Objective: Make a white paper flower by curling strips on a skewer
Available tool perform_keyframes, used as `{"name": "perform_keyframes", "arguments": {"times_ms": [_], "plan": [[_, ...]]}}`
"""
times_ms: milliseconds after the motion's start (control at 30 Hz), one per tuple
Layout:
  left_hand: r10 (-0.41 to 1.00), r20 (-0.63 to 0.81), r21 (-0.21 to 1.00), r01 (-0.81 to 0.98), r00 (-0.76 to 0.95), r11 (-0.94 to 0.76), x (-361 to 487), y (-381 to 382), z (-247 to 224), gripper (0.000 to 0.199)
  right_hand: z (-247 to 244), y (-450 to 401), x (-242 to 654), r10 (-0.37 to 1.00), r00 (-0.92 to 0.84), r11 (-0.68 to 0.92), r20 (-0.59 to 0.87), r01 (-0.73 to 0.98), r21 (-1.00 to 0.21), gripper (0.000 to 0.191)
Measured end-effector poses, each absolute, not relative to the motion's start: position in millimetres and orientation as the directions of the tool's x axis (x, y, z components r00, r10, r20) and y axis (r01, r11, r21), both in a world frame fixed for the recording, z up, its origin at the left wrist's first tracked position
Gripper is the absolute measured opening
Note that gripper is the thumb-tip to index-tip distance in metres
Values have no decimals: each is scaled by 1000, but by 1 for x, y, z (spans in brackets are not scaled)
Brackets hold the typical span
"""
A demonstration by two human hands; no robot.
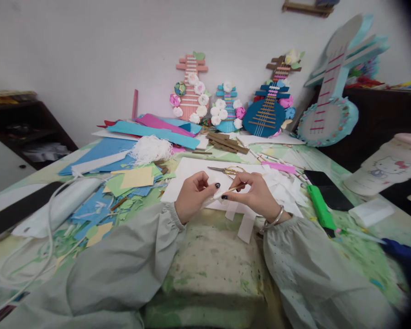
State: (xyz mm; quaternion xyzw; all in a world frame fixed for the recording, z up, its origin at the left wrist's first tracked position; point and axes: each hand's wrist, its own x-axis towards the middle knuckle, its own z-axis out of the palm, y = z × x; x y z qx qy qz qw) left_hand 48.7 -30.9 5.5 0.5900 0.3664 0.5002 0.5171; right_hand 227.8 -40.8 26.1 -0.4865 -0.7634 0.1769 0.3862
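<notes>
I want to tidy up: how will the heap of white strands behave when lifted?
The white strands should be floppy, being thin and curled. They're probably light, since they look loosely piled. They might cling together where tangled.

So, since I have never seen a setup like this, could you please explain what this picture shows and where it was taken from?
Of course. There is no machine here: these are a person's own bare hands, seen by one camera worn on the head, looking forward and down.

The right hand pinches a thin stick. The left hand is close beside it; the blur hides exactly what that one grips.

On the table, gold-handled scissors lie on white paper, just beyond the hands. To the left are coloured paper scraps and a heap of white string. Lute-shaped decorations stand along the back.
</notes>
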Motion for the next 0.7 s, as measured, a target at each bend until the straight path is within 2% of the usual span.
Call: {"name": "perform_keyframes", "arguments": {"times_ms": [467, 700], "plan": [[942, 241, 970, -37, 234, -239, 49, -30, 4, 35, 26, -41, 228, 876, -239, 471, 420, 617, -630, 37], [921, 292, 956, -95, 259, -277, 48, -34, 6, 32, 26, -40, 229, 874, -238, 478, 424, 581, -659, 36]]}}
